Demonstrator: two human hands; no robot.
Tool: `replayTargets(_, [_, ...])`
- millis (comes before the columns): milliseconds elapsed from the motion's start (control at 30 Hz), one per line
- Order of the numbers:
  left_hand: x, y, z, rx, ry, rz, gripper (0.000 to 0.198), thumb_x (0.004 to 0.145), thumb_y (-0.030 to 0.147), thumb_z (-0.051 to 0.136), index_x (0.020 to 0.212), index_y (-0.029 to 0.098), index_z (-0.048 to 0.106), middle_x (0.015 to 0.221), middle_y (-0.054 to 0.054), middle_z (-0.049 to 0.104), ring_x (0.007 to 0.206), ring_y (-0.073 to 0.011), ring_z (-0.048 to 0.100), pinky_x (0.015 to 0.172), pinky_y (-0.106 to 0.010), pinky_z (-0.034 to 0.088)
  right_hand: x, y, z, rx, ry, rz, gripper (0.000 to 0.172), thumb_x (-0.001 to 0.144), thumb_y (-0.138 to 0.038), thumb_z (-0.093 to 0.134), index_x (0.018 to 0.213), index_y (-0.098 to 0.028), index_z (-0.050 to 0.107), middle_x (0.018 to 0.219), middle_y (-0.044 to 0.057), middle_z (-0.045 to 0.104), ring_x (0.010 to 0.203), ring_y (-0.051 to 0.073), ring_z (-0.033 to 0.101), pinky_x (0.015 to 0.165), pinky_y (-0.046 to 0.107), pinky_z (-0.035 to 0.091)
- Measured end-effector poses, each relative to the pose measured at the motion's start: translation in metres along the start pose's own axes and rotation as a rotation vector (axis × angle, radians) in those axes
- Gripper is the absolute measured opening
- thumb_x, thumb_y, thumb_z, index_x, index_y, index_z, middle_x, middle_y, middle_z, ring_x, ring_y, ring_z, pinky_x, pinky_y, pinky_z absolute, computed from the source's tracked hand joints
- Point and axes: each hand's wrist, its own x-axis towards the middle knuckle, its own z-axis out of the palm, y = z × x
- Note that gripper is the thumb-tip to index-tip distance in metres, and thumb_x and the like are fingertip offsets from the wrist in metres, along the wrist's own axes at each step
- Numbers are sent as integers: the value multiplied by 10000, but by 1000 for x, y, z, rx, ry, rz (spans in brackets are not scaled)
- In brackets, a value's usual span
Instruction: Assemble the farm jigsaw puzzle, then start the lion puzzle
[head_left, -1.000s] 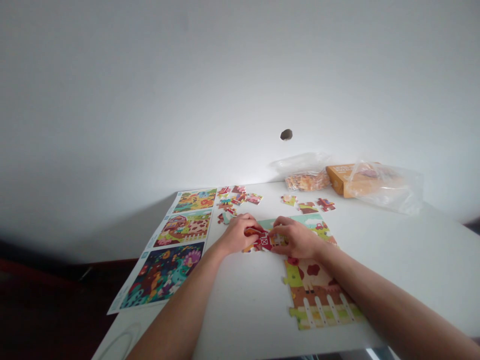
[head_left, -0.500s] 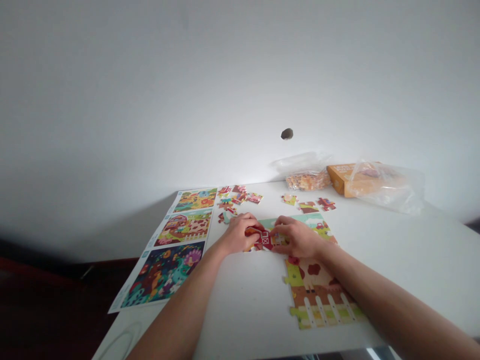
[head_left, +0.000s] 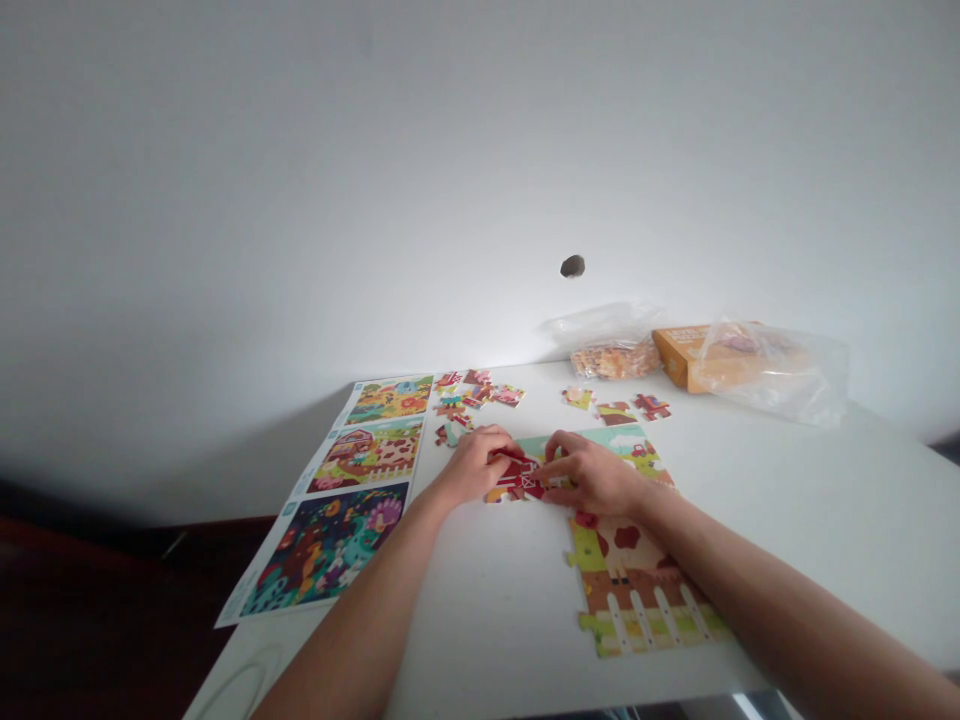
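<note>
Head view, looking down and forward over a white table (head_left: 787,520) set against a pale wall. Both forearms reach in from the bottom edge and meet near the table's middle. Left hand (head_left: 476,465): fingers curled, thumb and fingertips closed on the left side of a red barn piece (head_left: 523,477). Right hand (head_left: 592,475): fingers bent, tips closed on the right side of the same piece, knuckles up. The barn piece lies low on the table between the two hands, at the upper left corner of the part-built puzzle (head_left: 630,580), touching or all but touching its top row; the joint itself is hidden by the fingers. The part-built puzzle runs from under the right hand down toward the near edge: a green and sky strip at the top, a spotted cow in the middle, a white fence along the bottom. The right forearm crosses over its right side. Left of the hands lies a reference sheet (head_left: 352,490) with three printed scenes in a column, flat on the table, its near corner over the edge. Just beyond the left hand is a cluster of loose pieces (head_left: 469,395), mostly red and pink. Beyond the right hand, three more stray pieces (head_left: 616,408) in a row, apart from one another. At the back by the wall: a clear bag of pieces (head_left: 611,355), an orange box (head_left: 682,355) beside it, and a crumpled plastic bag (head_left: 772,375) lying partly over the box. A dark spot (head_left: 572,266) marks the wall above.
</note>
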Motion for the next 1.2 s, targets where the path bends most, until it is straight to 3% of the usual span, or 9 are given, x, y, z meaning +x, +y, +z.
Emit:
replayTargets(367, [-1, 7, -1, 66, -8, 8, 128, 757, 200, 682, 863, 206, 755, 913, -45, 668, 882, -188, 620, 835, -287, 481, 1, 0, 1, -18, -12, -8, 332, 875, -326, 658, 1205, -335, 691, 1106, 82, 546, 972, 203, 578, 900, 352, 466])
replayTargets(567, [-1, 3, -1, 17, -2, -21, 146, 801, 162, 622, 876, 193, 743, 913, -39, 673, 895, -176, 624, 825, -277, 480, 2, 1, 2, -16, 3, 52, 517, 847, -357, 684, 1343, -259, 581, 1082, 105, 568, 983, 232, 567, 878, 362, 481])
replayTargets(800, [-1, 6, -2, 53, -29, 11, 156, 768, 212, 698, 906, 231, 769, 940, -33, 651, 893, -175, 618, 854, -280, 478, 2, -2, 1, -36, -19, 31, 377, 846, -338, 681, 1217, -270, 670, 1123, 102, 556, 1009, 234, 551, 922, 385, 460])
replayTargets(1033, [-3, 3, -3, 106, -45, -3, 203, 755, 235, 721, 941, 272, 793, 991, -43, 629, 941, -195, 614, 890, -305, 475, 2, 1, 0, -47, 41, 72, 636, 770, -382, 742, 1334, -164, 545, 1115, 122, 599, 1016, 263, 542, 905, 399, 468])
replayTargets(1200, [-2, 2, -2, 55, -31, -6, 180, 782, 213, 679, 928, 237, 781, 956, -40, 649, 911, -185, 618, 864, -300, 476, 3, 2, 0, -55, 25, 83, 599, 773, -349, 737, 1309, -143, 567, 1109, 133, 610, 1023, 270, 548, 914, 406, 462])
